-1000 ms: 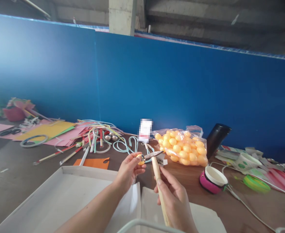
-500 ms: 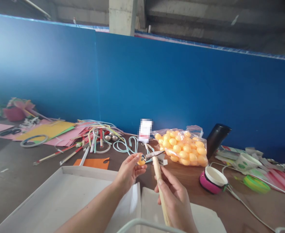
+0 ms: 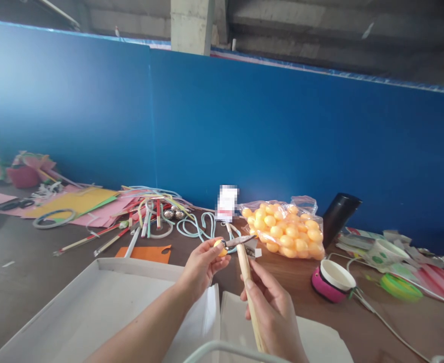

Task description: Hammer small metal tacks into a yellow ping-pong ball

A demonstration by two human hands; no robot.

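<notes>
Between the thumb and fingers of my left hand [image 3: 203,264] is a small yellow-orange ball [image 3: 220,248], partly covered by the fingertips. My right hand [image 3: 269,307] is wrapped round the pale wooden handle of a hammer [image 3: 249,290]. The hammer's dark metal head lies crosswise at the top, its pointed end toward the right. Its shiny rounded end is at the ball; whether they touch I cannot tell. Behind the hammer lies a clear plastic bag [image 3: 288,232] full of similar orange balls.
A white shallow tray [image 3: 104,312] lies under my left forearm. Tubes [image 3: 191,229], silver bells [image 3: 174,214], sticks and coloured paper [image 3: 74,201] spread to the left. On the right are a magenta-banded cup [image 3: 333,282], a black cylinder [image 3: 339,217] and a green tape roll [image 3: 399,286].
Both hands stay in nearly the same place, with the ball and hammer still held. The ball and the hammer head have shifted only very slightly.
</notes>
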